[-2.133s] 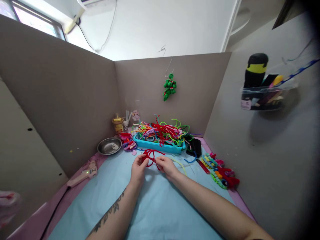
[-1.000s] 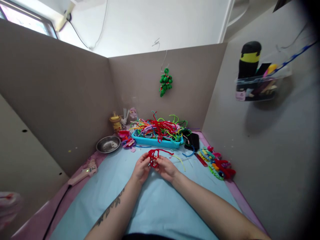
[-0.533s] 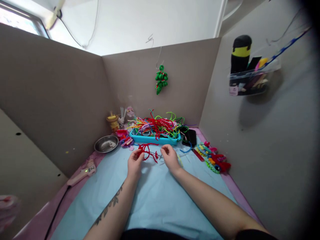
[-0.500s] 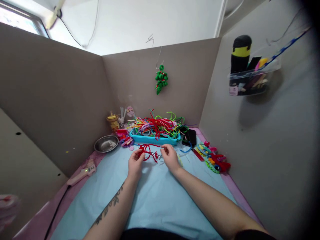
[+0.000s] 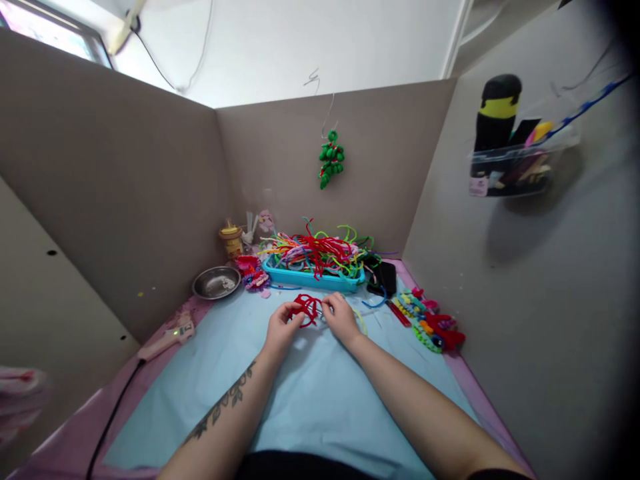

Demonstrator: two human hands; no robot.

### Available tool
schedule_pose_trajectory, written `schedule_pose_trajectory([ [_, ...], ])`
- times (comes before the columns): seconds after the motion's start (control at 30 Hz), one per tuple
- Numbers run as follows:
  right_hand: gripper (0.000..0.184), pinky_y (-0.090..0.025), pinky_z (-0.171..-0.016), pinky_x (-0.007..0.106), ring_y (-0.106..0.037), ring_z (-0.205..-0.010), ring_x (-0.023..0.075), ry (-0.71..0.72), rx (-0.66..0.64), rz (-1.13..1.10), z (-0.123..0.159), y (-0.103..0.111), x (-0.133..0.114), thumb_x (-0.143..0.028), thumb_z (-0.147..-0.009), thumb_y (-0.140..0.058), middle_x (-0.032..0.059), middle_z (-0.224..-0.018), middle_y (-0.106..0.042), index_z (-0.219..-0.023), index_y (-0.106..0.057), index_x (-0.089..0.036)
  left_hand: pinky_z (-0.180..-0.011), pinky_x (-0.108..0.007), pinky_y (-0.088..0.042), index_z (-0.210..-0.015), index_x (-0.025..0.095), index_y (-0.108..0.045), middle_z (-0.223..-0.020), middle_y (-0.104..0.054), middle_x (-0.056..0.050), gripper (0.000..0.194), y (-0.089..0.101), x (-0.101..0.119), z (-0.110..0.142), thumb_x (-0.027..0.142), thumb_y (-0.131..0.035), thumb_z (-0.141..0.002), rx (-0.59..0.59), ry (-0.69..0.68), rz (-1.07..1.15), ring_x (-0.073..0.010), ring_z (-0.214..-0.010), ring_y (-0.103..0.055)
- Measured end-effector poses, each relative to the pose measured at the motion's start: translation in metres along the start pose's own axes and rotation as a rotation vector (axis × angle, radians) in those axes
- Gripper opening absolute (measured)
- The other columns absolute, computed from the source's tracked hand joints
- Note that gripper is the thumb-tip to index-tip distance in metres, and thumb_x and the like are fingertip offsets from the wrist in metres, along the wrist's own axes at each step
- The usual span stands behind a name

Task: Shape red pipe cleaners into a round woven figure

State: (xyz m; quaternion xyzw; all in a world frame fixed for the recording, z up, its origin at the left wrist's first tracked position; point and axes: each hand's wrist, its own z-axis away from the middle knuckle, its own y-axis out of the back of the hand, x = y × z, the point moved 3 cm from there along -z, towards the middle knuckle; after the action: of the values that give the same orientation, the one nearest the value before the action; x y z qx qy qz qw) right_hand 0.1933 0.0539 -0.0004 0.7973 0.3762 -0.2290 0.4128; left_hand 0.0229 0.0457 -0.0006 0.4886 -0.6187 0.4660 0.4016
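My left hand (image 5: pixel 281 326) and my right hand (image 5: pixel 341 318) meet over the light blue mat (image 5: pixel 310 407), both pinching a bent red pipe cleaner (image 5: pixel 307 309) held between them. The fingers of each hand are curled onto its loops. Just beyond the hands stands a turquoise tray (image 5: pixel 313 277) heaped with pipe cleaners (image 5: pixel 320 252) in many colours. Something thin and metallic shows beside my right fingers; I cannot make out what it is.
A steel bowl (image 5: pixel 216 282) and a glue gun (image 5: pixel 165 339) with its cord lie at the left. Finished colourful pipe-cleaner pieces (image 5: pixel 430 325) lie at the right, a dark phone (image 5: pixel 384 277) by the tray. Grey partition walls enclose the desk; a green ornament (image 5: pixel 331 161) hangs at the back.
My hands parted half a second ago with the red pipe cleaner stretched out, and have come closer together again, the red loops bunched tighter. The head view shifted slightly.
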Motion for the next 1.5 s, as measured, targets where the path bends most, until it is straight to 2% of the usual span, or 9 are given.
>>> schedule_pose_trajectory([
  [0.17,0.014,-0.038,-0.066,0.027,-0.049,-0.070,0.0164,-0.027,0.032,-0.196,0.000,0.001,-0.006,-0.023,-0.078,-0.045,0.0018,-0.070,-0.053,-0.070,-0.056,-0.020,-0.067,-0.024,-0.043,-0.084,0.016,-0.063,-0.083,-0.064,-0.004,0.024,0.004,-0.002,-0.003,0.024,-0.072,-0.063,0.048,0.006,0.002,-0.0149,-0.073,-0.057],
  [0.37,0.016,-0.034,-0.045,0.023,-0.044,-0.045,0.0111,-0.364,-0.046,-0.612,0.005,-0.013,-0.008,-0.034,-0.072,-0.054,-0.0039,-0.049,-0.051,-0.066,-0.052,-0.019,-0.064,-0.024,-0.043,-0.079,0.015,-0.065,-0.078,-0.066,-0.004,0.025,0.007,-0.008,-0.007,0.025,-0.075,-0.058,0.093,0.042,0.022,-0.0154,-0.070,-0.058],
  [0.47,0.019,-0.030,-0.037,0.020,-0.042,-0.038,0.0084,-0.475,-0.090,-0.759,0.006,-0.021,-0.007,-0.037,-0.069,-0.057,-0.0044,-0.048,-0.054,-0.069,-0.050,-0.019,-0.064,-0.024,-0.043,-0.079,0.015,-0.065,-0.077,-0.065,-0.004,0.025,0.008,-0.010,-0.008,0.025,-0.075,-0.058,0.098,0.040,0.005,-0.0153,-0.069,-0.057],
  [0.7,0.032,-0.038,-0.042,0.018,-0.051,-0.043,0.0078,-0.523,-0.091,-0.960,0.007,-0.028,-0.003,-0.029,-0.061,-0.068,-0.0040,-0.056,-0.060,-0.086,-0.054,-0.017,-0.063,-0.024,-0.043,-0.080,0.015,-0.065,-0.076,-0.065,-0.003,0.024,0.008,-0.011,-0.007,0.026,-0.073,-0.060,0.093,0.022,-0.042,-0.0148,-0.067,-0.057],
  [0.87,0.026,-0.045,-0.053,0.023,-0.059,-0.053,0.0115,-0.521,-0.056,-0.992,0.007,-0.029,0.000,-0.033,-0.061,-0.070,-0.0012,-0.060,-0.063,-0.074,-0.054,-0.017,-0.064,-0.025,-0.043,-0.078,0.015,-0.066,-0.076,-0.066,-0.004,0.023,0.007,-0.012,-0.007,0.025,-0.074,-0.059,0.082,0.020,-0.052,-0.0155,-0.068,-0.057],
  [1.17,0.026,-0.043,-0.051,0.023,-0.057,-0.053,0.0121,-0.519,-0.007,-0.975,0.006,-0.026,-0.002,-0.032,-0.059,-0.071,-0.0029,-0.057,-0.060,-0.072,-0.054,-0.018,-0.065,-0.025,-0.043,-0.080,0.016,-0.066,-0.078,-0.066,-0.004,0.022,0.004,-0.012,-0.005,0.026,-0.072,-0.062,0.005,0.010,-0.081,-0.0158,-0.071,-0.057],
  [1.27,0.024,-0.039,-0.045,0.021,-0.054,-0.048,0.0107,-0.512,0.005,-0.929,0.006,-0.025,0.000,-0.032,-0.060,-0.070,-0.0035,-0.056,-0.059,-0.073,-0.054,-0.018,-0.067,-0.025,-0.044,-0.081,0.016,-0.066,-0.079,-0.066,-0.004,0.021,0.003,-0.011,-0.005,0.026,-0.072,-0.063,-0.011,0.000,-0.097,-0.0164,-0.072,-0.058],
  [1.4,0.020,-0.028,-0.035,0.020,-0.041,-0.037,0.0068,-0.489,0.059,-0.824,0.007,-0.024,0.001,-0.032,-0.063,-0.068,-0.0054,-0.053,-0.054,-0.072,-0.056,-0.018,-0.068,-0.026,-0.044,-0.079,0.016,-0.066,-0.078,-0.066,-0.004,0.020,0.002,-0.013,-0.005,0.025,-0.072,-0.062,-0.030,0.005,-0.089,-0.0161,-0.071,-0.058],
  [1.5,0.017,-0.027,-0.033,0.020,-0.038,-0.035,0.0059,-0.465,0.038,-0.788,0.008,-0.024,-0.004,-0.031,-0.064,-0.066,-0.0047,-0.054,-0.055,-0.071,-0.058,-0.018,-0.067,-0.026,-0.044,-0.078,0.016,-0.066,-0.076,-0.066,-0.004,0.021,0.001,-0.014,-0.005,0.025,-0.074,-0.061,-0.043,0.012,-0.075,-0.0155,-0.068,-0.058],
])
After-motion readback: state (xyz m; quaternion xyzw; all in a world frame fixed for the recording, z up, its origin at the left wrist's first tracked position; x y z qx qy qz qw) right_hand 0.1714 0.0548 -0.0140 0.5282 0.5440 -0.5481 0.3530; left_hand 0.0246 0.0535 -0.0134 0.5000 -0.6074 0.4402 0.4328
